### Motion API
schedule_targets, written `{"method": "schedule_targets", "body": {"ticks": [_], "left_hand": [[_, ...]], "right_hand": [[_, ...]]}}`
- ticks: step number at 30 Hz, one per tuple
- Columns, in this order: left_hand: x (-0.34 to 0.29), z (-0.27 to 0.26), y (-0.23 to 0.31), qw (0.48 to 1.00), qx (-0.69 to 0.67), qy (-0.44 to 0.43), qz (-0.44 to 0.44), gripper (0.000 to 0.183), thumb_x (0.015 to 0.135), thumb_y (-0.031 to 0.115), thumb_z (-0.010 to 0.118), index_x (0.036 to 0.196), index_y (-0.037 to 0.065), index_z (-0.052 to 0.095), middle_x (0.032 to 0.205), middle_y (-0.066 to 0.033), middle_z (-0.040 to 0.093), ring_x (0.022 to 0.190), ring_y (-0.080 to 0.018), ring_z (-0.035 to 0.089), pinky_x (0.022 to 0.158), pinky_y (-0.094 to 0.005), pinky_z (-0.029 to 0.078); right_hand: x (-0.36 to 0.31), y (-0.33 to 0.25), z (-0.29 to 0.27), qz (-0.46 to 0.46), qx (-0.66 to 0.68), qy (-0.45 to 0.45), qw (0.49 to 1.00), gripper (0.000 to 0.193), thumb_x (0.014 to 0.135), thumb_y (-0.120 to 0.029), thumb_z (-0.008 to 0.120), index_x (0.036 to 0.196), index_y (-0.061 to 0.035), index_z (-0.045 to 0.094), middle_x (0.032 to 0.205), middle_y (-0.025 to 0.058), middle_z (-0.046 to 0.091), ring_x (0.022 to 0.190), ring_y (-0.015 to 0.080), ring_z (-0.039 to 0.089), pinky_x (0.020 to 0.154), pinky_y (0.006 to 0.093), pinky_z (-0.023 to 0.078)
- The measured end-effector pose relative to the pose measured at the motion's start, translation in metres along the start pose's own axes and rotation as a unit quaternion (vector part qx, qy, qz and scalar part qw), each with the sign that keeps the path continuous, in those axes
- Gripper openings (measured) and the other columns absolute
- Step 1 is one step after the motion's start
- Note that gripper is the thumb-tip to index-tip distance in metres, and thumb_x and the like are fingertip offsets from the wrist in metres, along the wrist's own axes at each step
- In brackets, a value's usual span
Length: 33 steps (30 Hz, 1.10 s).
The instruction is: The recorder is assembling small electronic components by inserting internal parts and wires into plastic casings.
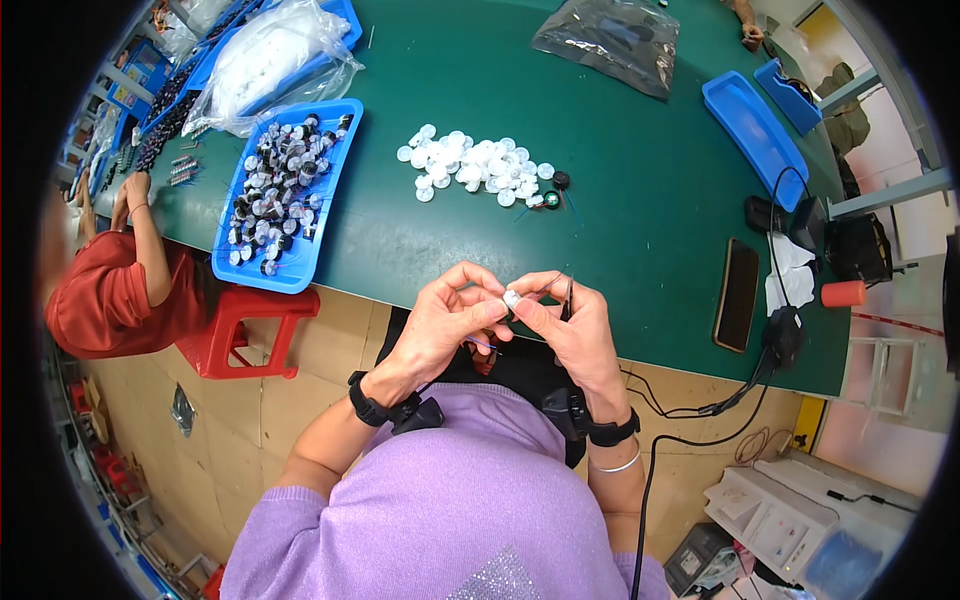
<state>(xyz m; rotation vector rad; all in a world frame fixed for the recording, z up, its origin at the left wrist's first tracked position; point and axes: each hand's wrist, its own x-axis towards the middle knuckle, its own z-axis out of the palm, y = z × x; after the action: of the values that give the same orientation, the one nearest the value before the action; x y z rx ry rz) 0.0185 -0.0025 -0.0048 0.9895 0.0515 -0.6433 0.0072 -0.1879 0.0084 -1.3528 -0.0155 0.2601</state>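
Both my hands meet in front of me at the near edge of the table. My left hand (452, 318) pinches a small white plastic part (512, 299) between thumb and fingers, with a thin blue wire trailing below. From the other side my right hand (578, 335) grips the same part with thumb and forefinger. A dark, slim pointed tool, probably tweezers (568, 300), is also held among the right fingers. Beyond the hands lies a loose pile of white round plastic caps (480, 163). At its right end sit a few black round components (561, 180) with thin wires.
A blue tray (328, 222) full of black-and-white wired parts stands at the left, near a bag of white pieces (275, 60). A phone (737, 295), cables and an orange-red roll (843, 293) lie right. A co-worker in red (130, 290) sits left.
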Motion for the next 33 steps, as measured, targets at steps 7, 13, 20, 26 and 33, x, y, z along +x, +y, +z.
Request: {"method": "schedule_targets", "body": {"ticks": [7, 13, 20, 26, 33], "left_hand": [[-0.002, -0.004, 0.003, 0.998, -0.047, 0.001, -0.032, 0.025, 0.089, 0.006, 0.062, 0.113, 0.001, 0.057, 0.099, -0.0098, 0.065, 0.085, -0.015, 0.067, 0.062, -0.0196, 0.055], [-0.005, 0.001, 0.005, 0.999, -0.031, 0.009, -0.033, 0.028, 0.089, 0.009, 0.063, 0.115, 0.0, 0.058, 0.098, -0.009, 0.066, 0.085, -0.0128, 0.067, 0.066, -0.0186, 0.054], [-0.005, 0.001, 0.004, 0.999, -0.01, 0.018, -0.034, 0.029, 0.089, 0.01, 0.063, 0.114, -0.003, 0.059, 0.099, -0.0103, 0.066, 0.085, -0.0133, 0.066, 0.065, -0.0186, 0.054], [-0.008, 0.002, 0.003, 0.999, 0.002, 0.026, -0.028, 0.029, 0.089, 0.01, 0.063, 0.115, -0.003, 0.058, 0.099, -0.0107, 0.066, 0.084, -0.014, 0.067, 0.064, -0.0186, 0.054], [-0.006, 0.004, -0.002, 0.998, 0.033, 0.044, 0.003, 0.024, 0.089, 0.009, 0.062, 0.111, -0.001, 0.059, 0.099, -0.0105, 0.067, 0.081, -0.0134, 0.066, 0.066, -0.0215, 0.053]], "right_hand": [[-0.006, 0.001, -0.007, -0.026, 0.039, -0.006, 0.999, 0.02, 0.087, -0.004, 0.064, 0.105, 0.0037, 0.06, 0.099, 0.0056, 0.061, 0.087, 0.0088, 0.059, 0.074, 0.022, 0.053], [-0.01, 0.002, -0.009, 0.023, 0.07, -0.001, 0.997, 0.022, 0.086, -0.005, 0.066, 0.106, 0.0034, 0.06, 0.1, 0.0067, 0.061, 0.089, 0.0094, 0.059, 0.077, 0.0222, 0.052], [-0.011, 0.008, -0.01, 0.029, 0.069, 0.006, 0.997, 0.024, 0.085, -0.007, 0.068, 0.105, 0.0041, 0.06, 0.1, 0.0079, 0.062, 0.089, 0.0093, 0.06, 0.077, 0.021, 0.051], [-0.011, 0.001, -0.007, 0.04, 0.037, 0.011, 0.998, 0.021, 0.085, -0.007, 0.067, 0.103, 0.0042, 0.062, 0.095, 0.0071, 0.065, 0.084, 0.0098, 0.063, 0.075, 0.0217, 0.052], [-0.013, 0.004, 0.001, 0.006, -0.031, 0.058, 0.998, 0.017, 0.085, -0.006, 0.068, 0.1, 0.0013, 0.065, 0.092, 0.0013, 0.065, 0.071, 0.0015, 0.054, 0.061, 0.0157, 0.044]]}}
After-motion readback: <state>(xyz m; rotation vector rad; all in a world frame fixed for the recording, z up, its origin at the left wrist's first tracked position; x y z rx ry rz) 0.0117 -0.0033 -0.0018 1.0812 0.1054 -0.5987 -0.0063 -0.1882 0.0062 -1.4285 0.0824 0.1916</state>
